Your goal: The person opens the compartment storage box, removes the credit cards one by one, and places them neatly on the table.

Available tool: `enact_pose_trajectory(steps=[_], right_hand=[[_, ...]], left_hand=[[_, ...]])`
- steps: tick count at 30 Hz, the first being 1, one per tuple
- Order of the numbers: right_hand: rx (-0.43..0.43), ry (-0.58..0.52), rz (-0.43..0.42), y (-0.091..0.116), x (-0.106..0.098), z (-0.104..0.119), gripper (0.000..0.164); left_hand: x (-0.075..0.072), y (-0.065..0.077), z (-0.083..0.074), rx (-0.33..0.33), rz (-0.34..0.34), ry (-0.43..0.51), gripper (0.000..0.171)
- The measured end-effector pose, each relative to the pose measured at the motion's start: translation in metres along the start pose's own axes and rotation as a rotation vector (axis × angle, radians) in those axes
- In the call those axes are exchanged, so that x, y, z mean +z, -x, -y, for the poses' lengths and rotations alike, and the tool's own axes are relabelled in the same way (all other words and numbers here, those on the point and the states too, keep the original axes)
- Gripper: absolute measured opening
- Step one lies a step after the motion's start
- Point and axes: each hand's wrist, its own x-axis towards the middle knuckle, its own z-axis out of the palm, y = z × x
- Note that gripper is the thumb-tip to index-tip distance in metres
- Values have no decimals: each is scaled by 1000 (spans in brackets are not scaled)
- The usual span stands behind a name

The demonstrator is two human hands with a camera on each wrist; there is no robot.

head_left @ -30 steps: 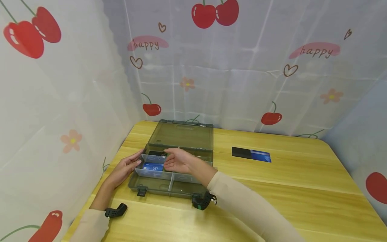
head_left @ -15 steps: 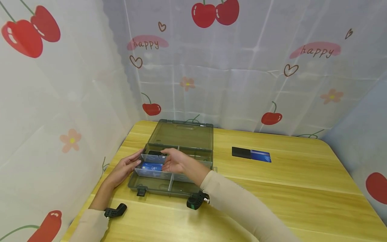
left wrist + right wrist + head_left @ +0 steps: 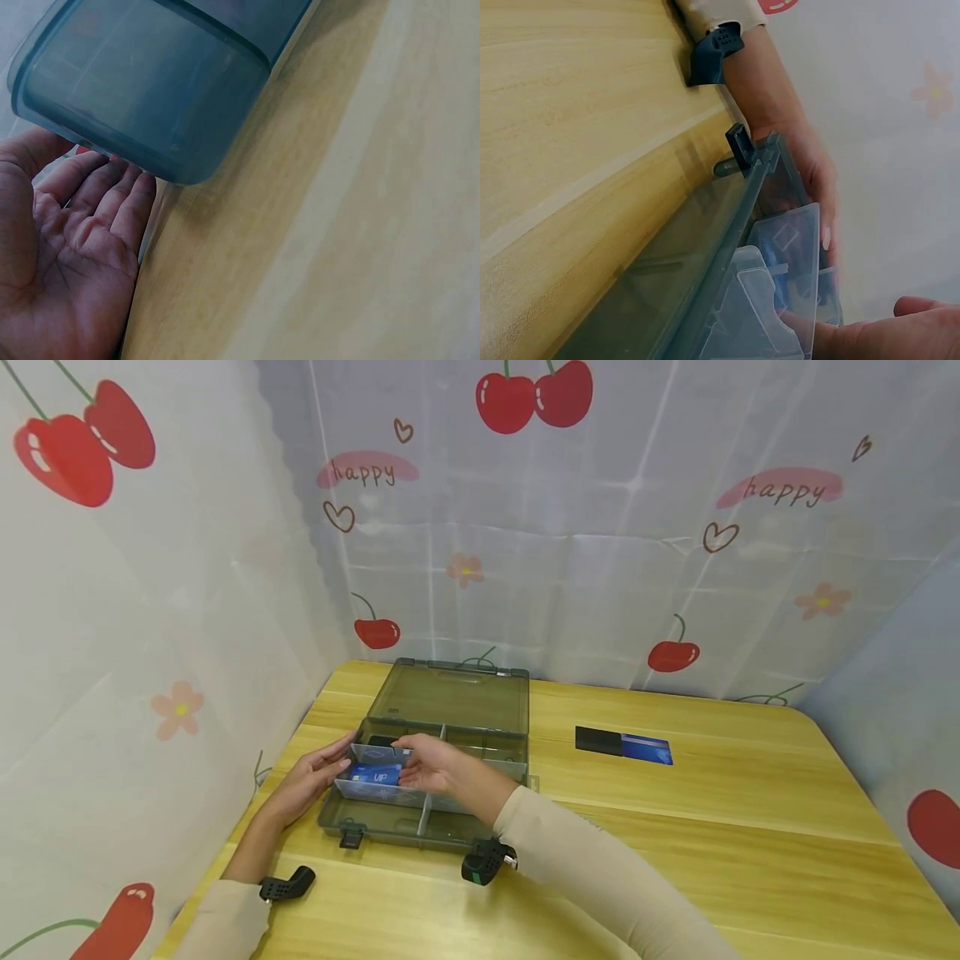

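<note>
A dark translucent divided storage box [image 3: 375,837] sits on the table with its lid [image 3: 450,695] folded back. In its middle left compartment lies a blue card [image 3: 375,774] marked VIP. My right hand [image 3: 429,766] reaches into the box, fingertips right at the card's right end, thumb held apart from the fingers. In the right wrist view, these fingers show partly behind a clear divider [image 3: 795,240]. My left hand [image 3: 311,779] rests against the box's left side with fingers extended; the left wrist view shows its palm [image 3: 75,277] beside the box wall. A black card [image 3: 382,742] lies partly hidden in the back left compartment.
On the table [image 3: 675,860], right of the box, a black card [image 3: 597,741] and a blue card [image 3: 647,750] lie end to end. Cherry-printed curtains [image 3: 570,568] hang behind and at the sides. Latches [image 3: 351,837] jut from the box's front edge.
My right hand has shifted slightly left and down in the box, and the blue VIP card has slid a little left with it. The left hand has stayed put.
</note>
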Motion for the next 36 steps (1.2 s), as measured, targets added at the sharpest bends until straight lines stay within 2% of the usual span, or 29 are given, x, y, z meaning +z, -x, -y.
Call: enact_pose_trajectory(steps=[9,17,21,26,36], right_hand=[[-79,18,0,-1,0,-2,44],[-188,232,-136,-6,6,-9,26],[-234,293,-160,-10,11,-9,20],[-250,343,-168,-13,16,-8,18],[-252,362,-221,-19,21,-7,7]], left_hand=[[-1,0,0,5,1,10,61],[1,1,0,-8,9,-8,61],[1,1,-1,-2,-3,-4,61],[0,1,-1,3,-4,5,61],[0,1,0,-1,-3,5,61]])
